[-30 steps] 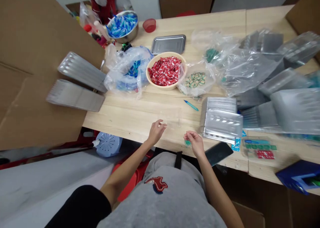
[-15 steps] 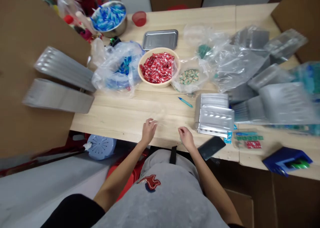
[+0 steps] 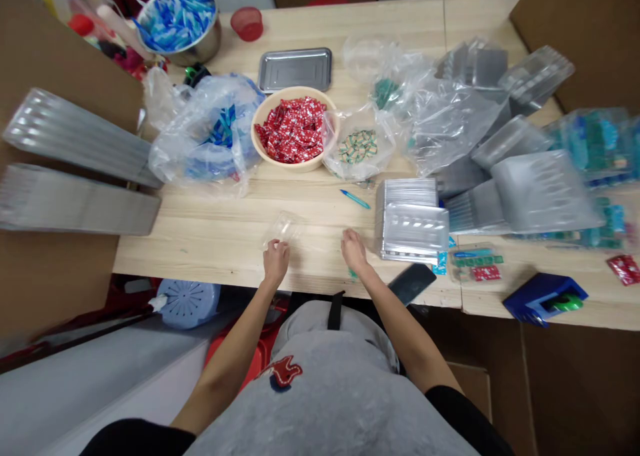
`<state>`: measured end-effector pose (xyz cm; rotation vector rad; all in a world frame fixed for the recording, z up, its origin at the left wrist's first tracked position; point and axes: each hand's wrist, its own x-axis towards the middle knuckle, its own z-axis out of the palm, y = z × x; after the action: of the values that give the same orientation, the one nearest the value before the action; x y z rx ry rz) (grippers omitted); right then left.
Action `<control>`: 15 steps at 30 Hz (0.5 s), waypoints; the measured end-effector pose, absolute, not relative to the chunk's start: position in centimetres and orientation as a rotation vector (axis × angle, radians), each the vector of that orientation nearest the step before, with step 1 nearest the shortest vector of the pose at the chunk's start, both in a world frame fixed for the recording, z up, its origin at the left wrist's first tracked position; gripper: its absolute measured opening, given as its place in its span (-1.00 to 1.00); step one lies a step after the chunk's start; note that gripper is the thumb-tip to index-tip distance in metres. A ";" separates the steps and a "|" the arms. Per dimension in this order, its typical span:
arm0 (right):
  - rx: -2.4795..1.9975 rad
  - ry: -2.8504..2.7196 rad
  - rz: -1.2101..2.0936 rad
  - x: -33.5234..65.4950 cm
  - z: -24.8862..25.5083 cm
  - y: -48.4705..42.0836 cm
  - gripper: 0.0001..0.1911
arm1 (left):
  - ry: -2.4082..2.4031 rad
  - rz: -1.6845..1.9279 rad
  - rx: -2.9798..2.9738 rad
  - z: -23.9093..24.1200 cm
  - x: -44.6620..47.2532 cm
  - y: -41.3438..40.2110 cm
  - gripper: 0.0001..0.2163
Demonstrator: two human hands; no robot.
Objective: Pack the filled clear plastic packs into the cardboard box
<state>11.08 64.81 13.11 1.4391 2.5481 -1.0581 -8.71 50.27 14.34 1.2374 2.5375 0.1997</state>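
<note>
My left hand (image 3: 276,261) is at the front of the wooden table, its fingers pinched on the near edge of a clear plastic tray (image 3: 286,225) that is hard to see against the wood. To its right, my right hand (image 3: 353,248) is curled closed over the tabletop. A small green piece (image 3: 353,273) shows just below that hand; whether the fingers hold it I cannot tell. Near the right hand stands a stack of clear trays (image 3: 411,223). A blue pen (image 3: 355,199) lies farther back, between the hands and the bags.
Behind are a bowl of red packets (image 3: 294,165), a bag of small green-and-tan pieces (image 3: 357,166), a bag of blue packets (image 3: 200,166) and a metal bowl (image 3: 210,43). A phone (image 3: 413,284), filled tray (image 3: 476,264) and blue tape dispenser (image 3: 535,303) lie right.
The view has shifted, so the table appears farther left. My right hand has moved slightly away from my body. The clear tray at my left hand has come a little nearer and left.
</note>
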 end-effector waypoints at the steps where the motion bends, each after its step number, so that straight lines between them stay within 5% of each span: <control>1: 1.443 2.561 -1.031 10.2 13.0 66.1 -0.54 | 2.545 0.210 1.229 14.4 -8.8 50.2 -0.78; 8: 1.404 2.628 -0.991 3.1 12.4 71.4 -0.49 | 2.543 0.258 1.249 14.8 -9.4 48.6 -0.83; 15: 1.371 2.602 -1.008 8.5 13.2 65.8 -0.63 | 2.584 0.270 1.149 15.3 -10.8 46.0 -0.82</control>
<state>8.49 65.78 13.22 1.3710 2.6020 -1.0081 -10.77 46.03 15.33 1.1487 2.5843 0.2704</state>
